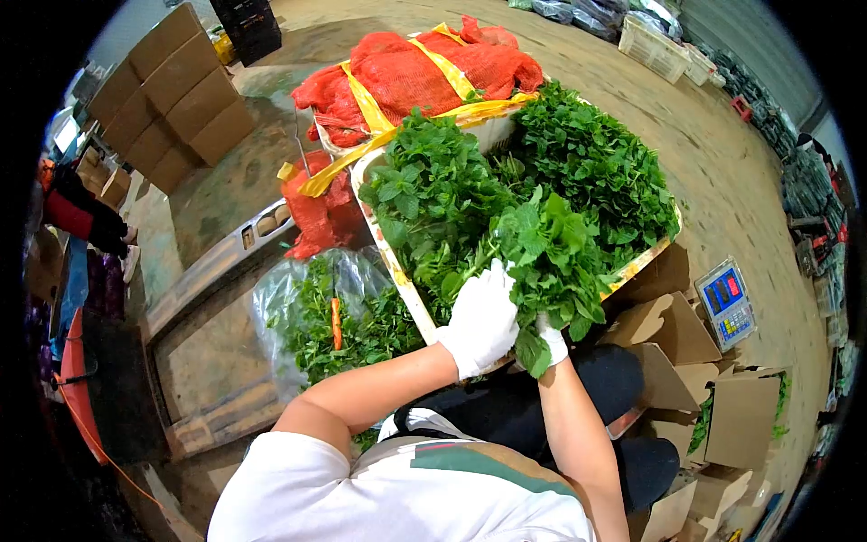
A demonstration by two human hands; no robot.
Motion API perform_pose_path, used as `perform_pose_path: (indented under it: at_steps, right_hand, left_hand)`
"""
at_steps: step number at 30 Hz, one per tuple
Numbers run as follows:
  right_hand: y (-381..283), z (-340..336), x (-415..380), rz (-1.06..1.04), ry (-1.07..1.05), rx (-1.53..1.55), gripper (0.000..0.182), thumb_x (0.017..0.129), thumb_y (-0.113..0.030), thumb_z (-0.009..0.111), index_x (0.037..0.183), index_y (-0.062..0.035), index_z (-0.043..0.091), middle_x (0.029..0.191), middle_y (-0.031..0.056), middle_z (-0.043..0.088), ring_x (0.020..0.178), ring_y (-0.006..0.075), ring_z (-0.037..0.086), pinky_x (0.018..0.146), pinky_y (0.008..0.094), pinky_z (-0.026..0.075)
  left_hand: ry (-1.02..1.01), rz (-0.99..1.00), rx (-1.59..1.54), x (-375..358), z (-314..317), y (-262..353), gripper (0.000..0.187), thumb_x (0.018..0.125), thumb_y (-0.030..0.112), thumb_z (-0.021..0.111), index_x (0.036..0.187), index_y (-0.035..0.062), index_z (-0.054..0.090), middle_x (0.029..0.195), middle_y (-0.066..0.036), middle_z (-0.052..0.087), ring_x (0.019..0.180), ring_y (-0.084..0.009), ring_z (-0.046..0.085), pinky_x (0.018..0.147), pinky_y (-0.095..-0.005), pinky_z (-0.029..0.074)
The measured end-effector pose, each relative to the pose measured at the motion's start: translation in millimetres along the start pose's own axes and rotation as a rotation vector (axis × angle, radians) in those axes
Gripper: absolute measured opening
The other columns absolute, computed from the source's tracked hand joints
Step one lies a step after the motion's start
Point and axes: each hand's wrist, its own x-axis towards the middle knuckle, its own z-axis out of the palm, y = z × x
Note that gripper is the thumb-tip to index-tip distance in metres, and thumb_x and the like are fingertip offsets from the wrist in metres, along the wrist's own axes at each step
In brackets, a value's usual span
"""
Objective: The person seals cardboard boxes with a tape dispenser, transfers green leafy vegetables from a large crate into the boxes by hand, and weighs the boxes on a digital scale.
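A leafy bunch of mint is held just above the near side of a white crate filled with more mint. My left hand, in a white glove, has its fingers closed at the stem side of the bunch. On the other side, my right hand, also gloved, grips the bunch from below; leaves cover most of its fingers. To the left of the crate lies a clear plastic bag with loose green sprigs and an orange-handled tool on them.
Red mesh sacks with yellow straps are piled behind the crate. A digital scale display and opened cardboard boxes stand at the right. A metal pallet-jack fork lies at the left. Another person's dark sleeve shows at far left.
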Motion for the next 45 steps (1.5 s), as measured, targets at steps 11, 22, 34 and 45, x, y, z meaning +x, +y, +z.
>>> perform_pose_path:
  at_steps: [11, 22, 34, 45]
  right_hand:
    - [-2.2, -32.2, 18.2, -0.061, -0.216, 0.068, 0.053, 0.088, -0.042, 0.048, 0.132, -0.0145, 0.037, 0.13, 0.0071, 0.044, 0.117, 0.0256, 0.043, 0.096, 0.0408, 0.038]
    - [-19.2, -41.0, 11.8, -0.232, -0.191, 0.224, 0.049, 0.087, -0.039, 0.048, 0.129, -0.0142, 0.04, 0.128, 0.0076, 0.046, 0.116, 0.0253, 0.044, 0.094, 0.0418, 0.039]
    - [-23.8, -38.7, -1.3, -0.309, -0.141, 0.243, 0.044, 0.087, -0.035, 0.048, 0.126, -0.0138, 0.044, 0.126, 0.0082, 0.048, 0.114, 0.025, 0.045, 0.092, 0.0429, 0.041]
    - [-72.5, -40.8, -12.0, -0.446, -0.108, 0.259, 0.04, 0.087, -0.031, 0.048, 0.123, -0.0135, 0.047, 0.124, 0.0087, 0.049, 0.113, 0.0247, 0.046, 0.09, 0.044, 0.042]
  left_hand:
    - [0.149, 0.065, -0.211, -2.3, -32.0, 28.1, 0.056, 0.066, 0.027, 0.065, 0.112, -0.002, 0.051, 0.106, -0.022, 0.052, 0.095, -0.0342, 0.05, 0.083, -0.0402, 0.041]
    - [0.296, -0.533, -1.36, -19.2, -63.2, -87.2, 0.03, 0.089, 0.022, 0.044, 0.079, -0.001, 0.062, 0.073, -0.008, 0.064, 0.06, -0.0135, 0.059, 0.057, -0.0239, 0.047]
    - [-0.462, -0.932, -2.279, -5.9, -11.5, -64.5, 0.09, 0.074, 0.072, 0.044, 0.132, 0.0043, 0.034, 0.127, -0.015, 0.046, 0.116, -0.0335, 0.045, 0.1, -0.0552, 0.026]
    - [-0.298, -0.359, -1.628, 51.8, -54.9, -10.6, 0.09, 0.081, 0.047, 0.059, 0.139, -0.0041, 0.012, 0.135, -0.015, 0.037, 0.124, -0.0179, 0.035, 0.105, -0.0331, 0.023]
